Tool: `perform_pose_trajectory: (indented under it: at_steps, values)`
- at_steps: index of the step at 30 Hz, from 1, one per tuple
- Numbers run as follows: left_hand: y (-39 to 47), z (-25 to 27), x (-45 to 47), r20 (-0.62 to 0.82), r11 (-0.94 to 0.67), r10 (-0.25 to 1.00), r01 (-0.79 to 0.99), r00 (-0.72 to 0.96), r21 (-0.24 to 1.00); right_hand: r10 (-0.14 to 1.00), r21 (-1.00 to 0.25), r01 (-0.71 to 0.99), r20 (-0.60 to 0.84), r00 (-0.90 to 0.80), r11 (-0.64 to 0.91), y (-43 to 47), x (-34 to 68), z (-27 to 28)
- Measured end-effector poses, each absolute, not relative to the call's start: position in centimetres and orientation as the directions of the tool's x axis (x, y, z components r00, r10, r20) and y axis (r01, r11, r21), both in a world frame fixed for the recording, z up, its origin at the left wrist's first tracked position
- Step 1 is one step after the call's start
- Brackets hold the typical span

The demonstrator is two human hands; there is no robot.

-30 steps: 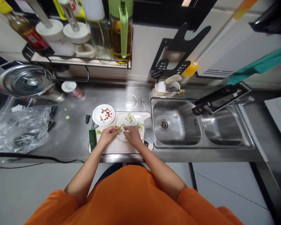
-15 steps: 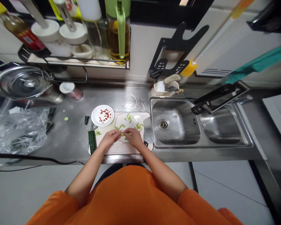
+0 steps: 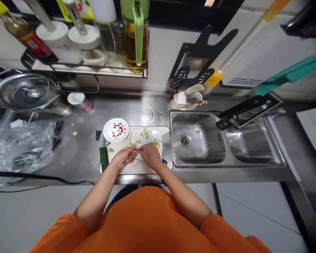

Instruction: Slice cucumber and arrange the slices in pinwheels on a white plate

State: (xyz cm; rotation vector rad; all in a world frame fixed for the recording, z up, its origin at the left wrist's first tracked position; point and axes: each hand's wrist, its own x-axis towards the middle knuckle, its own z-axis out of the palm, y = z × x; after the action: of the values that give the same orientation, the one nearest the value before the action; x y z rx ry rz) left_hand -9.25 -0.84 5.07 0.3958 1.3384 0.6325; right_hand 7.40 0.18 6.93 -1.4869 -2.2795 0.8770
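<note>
My left hand (image 3: 125, 158) and my right hand (image 3: 150, 155) meet over the near edge of a square white plate (image 3: 136, 135). Their fingertips are pinched around a thin cucumber slice (image 3: 137, 150), mostly covered by the fingers. On this plate, cut cucumber slices (image 3: 145, 133) lie fanned in small pinwheel groups. Under it is a pale cutting board (image 3: 129, 169), with a few loose slices (image 3: 111, 149) left of the plate. A cut length of dark green cucumber (image 3: 103, 159) lies along the board's left edge. Behind it, a round white plate (image 3: 105, 131) carries small red pieces.
A double sink (image 3: 200, 140) with a black-handled faucet (image 3: 237, 112) is on the right. Left are a plastic bag (image 3: 23, 144), a lidded pot (image 3: 28, 93), a jar (image 3: 80, 102) and a cucumber end (image 3: 98, 135). A rack (image 3: 94, 70) of bottles hangs above.
My left hand's lower fingers have opened out somewhat, and my right hand has turned slightly over the slice. The plates and cucumber have stayed in place.
</note>
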Motion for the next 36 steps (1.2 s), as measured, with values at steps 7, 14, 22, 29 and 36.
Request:
perform_pose_trajectory:
  at_steps: [7, 14, 22, 29, 36]
  values:
    - [-0.2, 5.4, -9.7, -0.791, 0.757, 0.604, -0.377, 0.093, 0.534, 0.89, -0.674, 0.68, -0.074, -0.449, 0.287, 0.3, 7.5, 6.7]
    - [0.9, 5.9, -10.5, -0.73, 0.717, 0.682, -0.157, -0.043, 0.679, 0.951, -0.805, 0.592, -0.209, -0.228, -0.034, 0.8, 6.3, 5.2]
    - [2.9, 4.2, -11.5, -0.443, 0.437, 0.893, 0.397, -0.082, 0.807, 0.89, -0.764, 0.51, -0.456, 0.007, -0.395, 2.2, 4.6, 3.4]
    - [4.0, 4.2, -11.0, -0.275, 0.183, 0.961, 0.706, 0.017, 0.684, 0.885, -0.691, 0.603, -0.462, 0.057, -0.399, 3.0, 3.8, 2.8]
    - [4.2, 3.9, -10.9, -0.261, 0.133, 0.963, 0.742, 0.059, 0.657, 0.885, -0.648, 0.66, -0.463, 0.056, -0.381, 3.0, 3.6, 2.7]
